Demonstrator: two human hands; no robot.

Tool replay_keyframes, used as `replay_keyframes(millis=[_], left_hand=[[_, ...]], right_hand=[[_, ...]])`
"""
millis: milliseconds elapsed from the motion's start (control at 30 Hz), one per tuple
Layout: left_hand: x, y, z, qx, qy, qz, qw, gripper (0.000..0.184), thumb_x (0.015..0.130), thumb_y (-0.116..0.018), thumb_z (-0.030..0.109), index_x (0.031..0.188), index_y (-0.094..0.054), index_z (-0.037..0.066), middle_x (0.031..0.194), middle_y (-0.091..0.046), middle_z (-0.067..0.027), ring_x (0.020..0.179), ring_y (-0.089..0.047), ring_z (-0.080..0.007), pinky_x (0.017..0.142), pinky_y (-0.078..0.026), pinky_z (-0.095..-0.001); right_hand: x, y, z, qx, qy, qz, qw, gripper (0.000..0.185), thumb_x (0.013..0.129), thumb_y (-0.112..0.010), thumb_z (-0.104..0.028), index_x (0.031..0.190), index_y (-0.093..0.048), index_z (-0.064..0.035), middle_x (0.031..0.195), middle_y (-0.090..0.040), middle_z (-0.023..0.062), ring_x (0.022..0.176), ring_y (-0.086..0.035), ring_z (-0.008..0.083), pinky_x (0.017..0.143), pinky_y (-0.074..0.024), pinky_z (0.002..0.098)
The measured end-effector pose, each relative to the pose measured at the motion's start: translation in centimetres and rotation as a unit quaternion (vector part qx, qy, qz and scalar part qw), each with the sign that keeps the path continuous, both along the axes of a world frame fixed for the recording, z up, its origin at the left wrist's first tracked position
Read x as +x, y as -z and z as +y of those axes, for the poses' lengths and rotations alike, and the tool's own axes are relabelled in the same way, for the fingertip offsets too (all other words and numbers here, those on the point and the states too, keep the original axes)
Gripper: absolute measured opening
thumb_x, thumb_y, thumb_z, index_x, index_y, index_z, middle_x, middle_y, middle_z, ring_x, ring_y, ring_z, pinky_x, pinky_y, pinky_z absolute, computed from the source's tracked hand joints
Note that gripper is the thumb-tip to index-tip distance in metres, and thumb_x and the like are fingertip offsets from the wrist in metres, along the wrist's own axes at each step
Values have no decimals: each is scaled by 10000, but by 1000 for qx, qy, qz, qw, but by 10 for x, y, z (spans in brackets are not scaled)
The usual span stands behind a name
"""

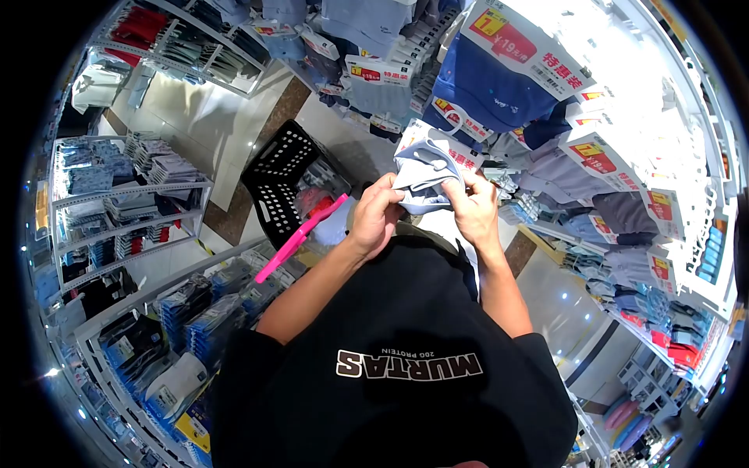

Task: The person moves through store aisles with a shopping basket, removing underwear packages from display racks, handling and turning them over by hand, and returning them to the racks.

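A light grey-blue folded garment [425,173] with a red and white price card [462,154] behind it is held up in front of the black shirt. My left hand [376,214] pinches its left edge between thumb and fingers. On the other side, my right hand [474,207] grips the right edge, thumb in front and fingers behind. Just beyond the garment, more packed garments with cards hang from the rack, among them a dark blue one [484,82].
A black basket [282,160] with a pink handle [300,240] and items inside stands left of my hands. Shelves of folded clothes [129,187] are at the far left. Packaged goods [187,312] fill a lower-left shelf. White racks [702,327] line the right.
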State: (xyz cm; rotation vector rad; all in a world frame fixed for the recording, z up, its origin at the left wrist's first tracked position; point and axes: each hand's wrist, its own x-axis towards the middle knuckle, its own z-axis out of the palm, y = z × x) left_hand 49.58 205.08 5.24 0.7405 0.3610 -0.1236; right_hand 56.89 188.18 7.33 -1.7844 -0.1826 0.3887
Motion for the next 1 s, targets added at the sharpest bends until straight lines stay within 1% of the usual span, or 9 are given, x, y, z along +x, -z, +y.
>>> replay_keyframes(millis=[133,167,267,300,400,533,633,767,1000], left_hand=[[-3,11,1,16,-4,-13,1000,101,902,-486,81,959,-561,45,931,-603,-23,880,-566,-106,830,-450,-273],[-3,13,2,48,-16,2,999,119,907,-485,86,979,-568,42,942,-616,-31,870,-584,-111,811,-464,-274],[-1,13,5,112,-64,64,990,186,945,-478,127,1049,-602,35,962,-673,-69,797,-657,-146,725,-522,-285],[0,16,9,114,-59,81,988,188,956,-477,142,1041,-606,35,949,-675,-71,786,-656,-148,721,-521,-285],[-6,38,26,134,-28,102,985,205,984,-494,193,992,-618,30,890,-682,-84,735,-653,-154,681,-518,-283],[-20,53,33,192,7,149,970,143,965,-549,164,971,-606,33,887,-674,-78,714,-638,-129,657,-502,-258],[-35,51,30,223,25,144,964,143,973,-559,164,975,-597,27,894,-666,-64,730,-625,-108,681,-511,-252],[-47,57,33,247,21,120,961,168,965,-596,177,1010,-605,15,894,-663,-53,750,-617,-95,703,-508,-224],[-50,48,61,273,-18,138,952,173,970,-587,178,1024,-610,16,907,-670,-51,756,-612,-88,705,-496,-227]], right_hand=[[-3,-7,-1,-32,-5,-68,997,222,859,-678,-198,912,-698,17,833,-643,75,736,-549,127,668,-434,294],[-4,-1,-2,-22,-7,-70,997,233,833,-711,-194,964,-697,-1,984,-637,124,874,-597,194,789,-463,318],[0,-13,-4,0,-63,-203,977,410,822,-761,-227,1168,-660,-32,1172,-603,156,1114,-579,274,974,-433,370],[1,-15,-3,19,-60,-204,977,338,853,-739,-168,1150,-674,-20,1194,-603,153,1131,-573,264,979,-433,357],[12,-22,11,115,-36,-233,965,199,895,-648,-2,1086,-704,-7,1179,-600,134,1090,-586,207,929,-451,296],[34,-51,36,137,-7,-262,955,291,817,-598,81,1050,-721,-43,1080,-655,151,1024,-623,253,907,-472,335],[53,-62,58,164,-59,-274,946,219,901,-598,43,1076,-712,-22,1073,-606,98,966,-610,175,843,-468,265],[59,-49,92,179,-112,-196,958,208,914,-583,15,1076,-711,-18,1084,-619,92,1001,-599,159,868,-461,268],[39,6,98,130,-59,-99,985,199,904,-601,-19,1061,-723,-14,936,-610,45,801,-565,86,703,-431,217]])
